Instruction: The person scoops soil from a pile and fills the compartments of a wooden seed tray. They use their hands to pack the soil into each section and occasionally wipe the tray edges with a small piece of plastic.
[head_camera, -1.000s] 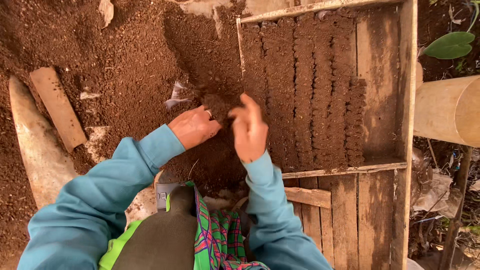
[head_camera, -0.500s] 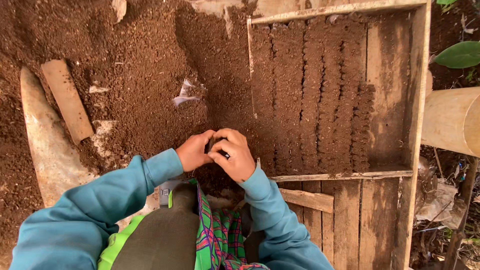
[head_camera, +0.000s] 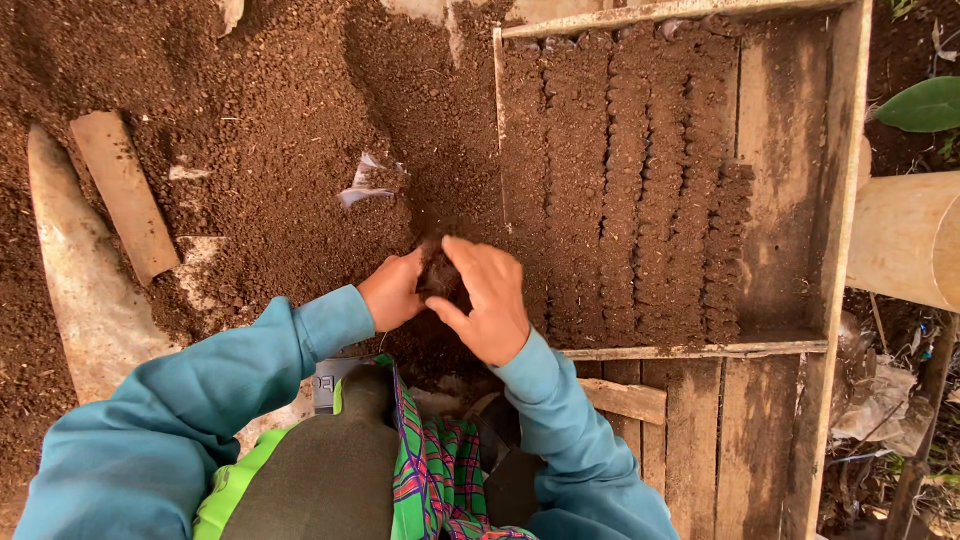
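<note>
A small dark clump of soil (head_camera: 438, 272) is held between the two hands, just below the middle of the view. The left hand (head_camera: 393, 290) is curled around the clump's left side. The right hand (head_camera: 488, 300) is bent over its right side, with the fingers (head_camera: 470, 256) pressed on top. Both arms are covered by blue sleeves (head_camera: 200, 400). To the left, a flat wooden board (head_camera: 125, 195) is lying on the loose brown soil pile (head_camera: 270, 130), well apart from the hands. A scrap of white plastic (head_camera: 362, 182) is seen above the hands. To the right, a wooden tray (head_camera: 845, 170) is filled with neat rows of pressed soil blocks (head_camera: 620, 180). A bare strip is left along the tray's right side.
</note>
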